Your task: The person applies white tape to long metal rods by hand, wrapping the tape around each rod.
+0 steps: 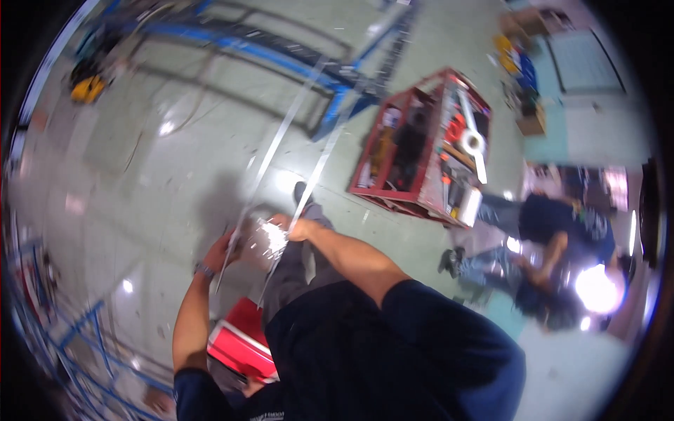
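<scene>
Two long, thin, pale strips (270,151) run side by side from in front of my legs toward a blue metal frame (263,57); blur hides whether they are joined. My left hand (223,251) is closed at the left strip near its close end. Around the right strip (319,165) my right hand (298,229) is closed, about level with the left. Between the hands lies a glossy greyish patch (265,242) with bright glare; I cannot tell what it is. The far ends of the strips overlap the frame in view, and whether they touch it is unclear.
A red cart (358,188) loaded with tools and a white roll (473,144) stands right of the strips. Beyond it another person (562,224) bends over. A red-and-white box (242,345) sits by my legs. Blue metal racking (91,344) stands at lower left.
</scene>
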### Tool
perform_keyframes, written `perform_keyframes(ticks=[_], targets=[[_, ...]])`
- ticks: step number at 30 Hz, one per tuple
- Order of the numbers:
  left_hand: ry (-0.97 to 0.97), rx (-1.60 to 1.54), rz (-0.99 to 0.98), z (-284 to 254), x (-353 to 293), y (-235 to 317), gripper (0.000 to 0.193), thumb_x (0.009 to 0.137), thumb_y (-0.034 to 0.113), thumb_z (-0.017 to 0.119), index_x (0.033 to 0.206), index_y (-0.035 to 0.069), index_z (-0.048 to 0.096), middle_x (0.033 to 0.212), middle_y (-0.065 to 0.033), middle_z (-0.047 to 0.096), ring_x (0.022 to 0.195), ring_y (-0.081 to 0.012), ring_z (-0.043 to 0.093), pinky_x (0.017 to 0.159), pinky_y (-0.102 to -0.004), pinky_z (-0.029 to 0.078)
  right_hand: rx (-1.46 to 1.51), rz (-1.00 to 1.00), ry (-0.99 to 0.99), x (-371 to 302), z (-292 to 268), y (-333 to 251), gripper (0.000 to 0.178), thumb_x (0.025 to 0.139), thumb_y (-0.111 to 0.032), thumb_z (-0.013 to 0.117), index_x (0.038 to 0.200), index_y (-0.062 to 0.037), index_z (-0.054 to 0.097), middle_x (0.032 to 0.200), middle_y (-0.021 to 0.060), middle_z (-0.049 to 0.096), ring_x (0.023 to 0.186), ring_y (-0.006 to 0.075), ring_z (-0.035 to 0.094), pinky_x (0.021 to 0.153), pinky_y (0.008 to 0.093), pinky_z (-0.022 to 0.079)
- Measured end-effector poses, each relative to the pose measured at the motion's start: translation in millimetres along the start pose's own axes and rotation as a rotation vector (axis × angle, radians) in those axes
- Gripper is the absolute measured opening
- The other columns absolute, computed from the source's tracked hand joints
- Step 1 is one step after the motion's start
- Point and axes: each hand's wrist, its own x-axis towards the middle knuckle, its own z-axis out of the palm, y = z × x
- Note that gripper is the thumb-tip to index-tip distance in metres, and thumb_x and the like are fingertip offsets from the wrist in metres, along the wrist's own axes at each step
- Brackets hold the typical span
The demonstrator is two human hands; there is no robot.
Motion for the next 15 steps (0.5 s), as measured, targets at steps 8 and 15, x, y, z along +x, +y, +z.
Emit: perform_keyframes(ticks=[8, 15], targets=[[0.360, 0.137, 0.407, -10, 23, 8, 0.018, 0.091, 0.013, 0.058, 0.100, 0.005, 0.072, 0.094, -0.0104, 0.076, 0.086, -0.0210, 0.074, 0.078, -0.0351, 0.058, 0.798, 0.266, 0.381, -29, 8, 60, 0.041, 0.107, -0.030, 0.059, 0.134, 0.0003, 0.061, 0.117, 0.0121, 0.070, 0.101, 0.0220, 0.071, 0.086, 0.0382, 0.062], [0.891, -0.530, 0.265, -24, -47, 1, 0.018, 0.095, 0.016, 0.060, 0.104, 0.002, 0.066, 0.092, -0.0161, 0.074, 0.079, -0.0240, 0.074, 0.068, -0.0386, 0.061, 0.004, 0.451, 0.016, -110, -7, -25, 0.028, 0.096, -0.018, 0.063, 0.112, 0.0050, 0.069, 0.089, 0.0148, 0.072, 0.077, 0.0226, 0.069, 0.069, 0.0355, 0.057]])
